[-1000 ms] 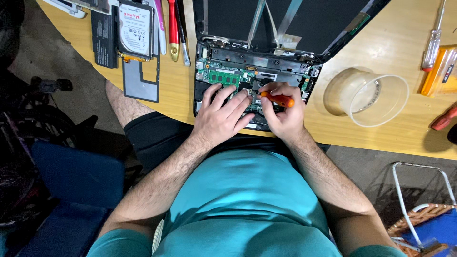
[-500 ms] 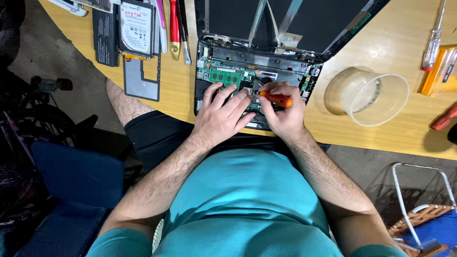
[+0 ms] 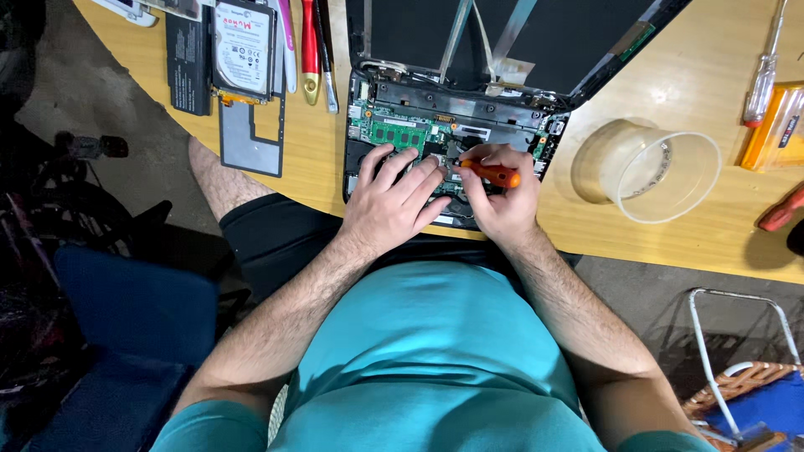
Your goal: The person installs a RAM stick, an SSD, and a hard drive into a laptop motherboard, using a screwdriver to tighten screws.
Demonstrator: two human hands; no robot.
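Observation:
An opened laptop (image 3: 502, 113) lies on the wooden table (image 3: 695, 243) with its green circuit board (image 3: 400, 134) exposed. My left hand (image 3: 394, 201) rests flat on the laptop's inner parts, fingers spread. My right hand (image 3: 502, 197) grips an orange-handled screwdriver (image 3: 494, 174), its tip pointing left at the board between the two hands. The laptop's dark lid (image 3: 536, 33) lies open behind it.
A clear plastic tub (image 3: 649, 172) stands to the right of the laptop. A hard drive (image 3: 243, 38), a dark cover plate (image 3: 251, 138) and red-handled tools (image 3: 310, 50) lie at the left. More screwdrivers (image 3: 762, 79) lie at the far right. A metal stool frame (image 3: 737, 368) stands lower right.
Both hands stay on the laptop; the right hand with the screwdriver has shifted only slightly.

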